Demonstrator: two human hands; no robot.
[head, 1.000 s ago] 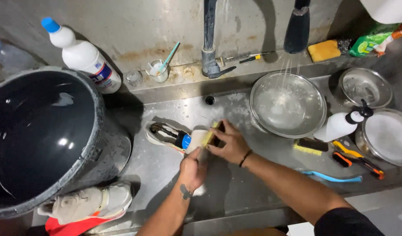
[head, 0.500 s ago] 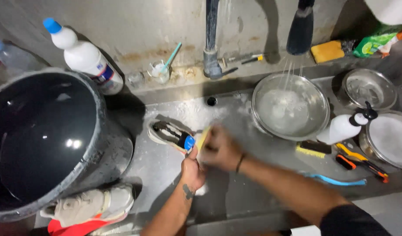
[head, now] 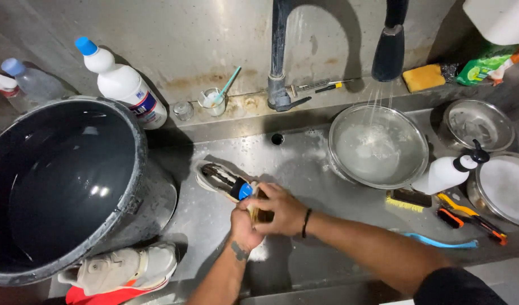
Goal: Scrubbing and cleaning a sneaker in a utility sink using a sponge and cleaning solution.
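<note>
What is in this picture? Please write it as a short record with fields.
Place: steel sink
Left hand: steadies the shoe
Right hand: grips a brush against the shoe
Shoe: pale, lies on its side, blue patch inside
Water: falls from the sprayer into a metal bowl
Left side: dark bucket holding water
Near edge: second shoe
</note>
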